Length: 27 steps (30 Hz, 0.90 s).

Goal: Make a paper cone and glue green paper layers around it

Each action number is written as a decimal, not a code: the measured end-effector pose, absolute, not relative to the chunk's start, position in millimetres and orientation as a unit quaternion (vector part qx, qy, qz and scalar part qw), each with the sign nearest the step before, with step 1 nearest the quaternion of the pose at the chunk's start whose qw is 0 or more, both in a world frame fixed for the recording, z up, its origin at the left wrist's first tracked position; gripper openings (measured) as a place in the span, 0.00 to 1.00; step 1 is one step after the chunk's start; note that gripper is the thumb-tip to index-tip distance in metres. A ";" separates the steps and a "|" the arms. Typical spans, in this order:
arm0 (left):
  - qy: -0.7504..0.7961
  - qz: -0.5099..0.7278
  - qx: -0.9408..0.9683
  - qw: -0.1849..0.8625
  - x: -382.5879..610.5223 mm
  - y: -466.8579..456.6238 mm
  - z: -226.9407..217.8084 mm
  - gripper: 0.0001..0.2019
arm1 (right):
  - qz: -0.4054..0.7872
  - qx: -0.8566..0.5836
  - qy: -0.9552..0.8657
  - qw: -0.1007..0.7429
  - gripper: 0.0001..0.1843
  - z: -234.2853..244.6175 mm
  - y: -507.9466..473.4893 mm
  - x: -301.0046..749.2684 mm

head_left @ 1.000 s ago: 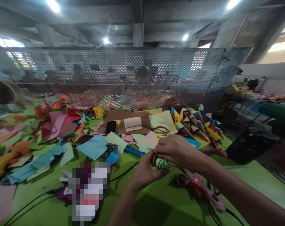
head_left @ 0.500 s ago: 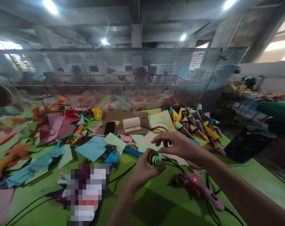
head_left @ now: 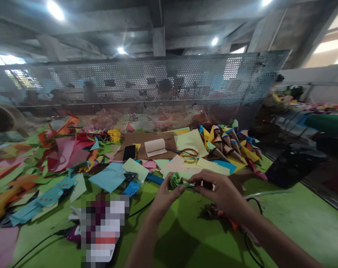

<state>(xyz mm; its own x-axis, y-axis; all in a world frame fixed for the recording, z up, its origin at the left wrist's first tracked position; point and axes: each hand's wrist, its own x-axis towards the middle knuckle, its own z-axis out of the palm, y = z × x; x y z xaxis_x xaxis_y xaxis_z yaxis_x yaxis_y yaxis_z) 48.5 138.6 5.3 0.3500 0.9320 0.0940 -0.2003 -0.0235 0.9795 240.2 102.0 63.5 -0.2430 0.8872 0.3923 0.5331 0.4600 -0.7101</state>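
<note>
A small green paper rose, rolled in a spiral, is pinched between the thumb and fingers of my left hand. From the other side, my right hand closes its thumb and forefinger at the rose's right edge, where a bit of paper sticks out. My fingers partly cover that edge. Under my right forearm lies a pink glue gun, mostly hidden. Cut paper sheets and scissors with red and yellow handles lie just beyond my hands.
Colourful paper scraps heap up at left. Paper cones are piled at right behind my hand. A phone and a paper roll lie on brown card. A perforated metal screen stands behind; a person sits far right.
My right hand has come down and its fingers, apart before, now pinch the rose's right edge. The rose has shifted slightly left and up, its spiral showing more.
</note>
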 end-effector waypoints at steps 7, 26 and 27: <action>0.325 0.425 0.564 0.629 48.7 137.0 4.1 0.29 | 0.162 -0.462 -0.804 0.337 0.08 62.0 99.6 232.8; 0.318 0.397 0.582 0.635 53.5 133.6 4.2 0.32 | 0.224 -0.498 -0.738 0.397 0.04 49.2 101.8 228.5; 0.322 0.397 0.581 0.633 53.2 133.6 4.1 0.32 | 0.237 -0.494 -0.734 0.401 0.04 48.6 101.9 228.9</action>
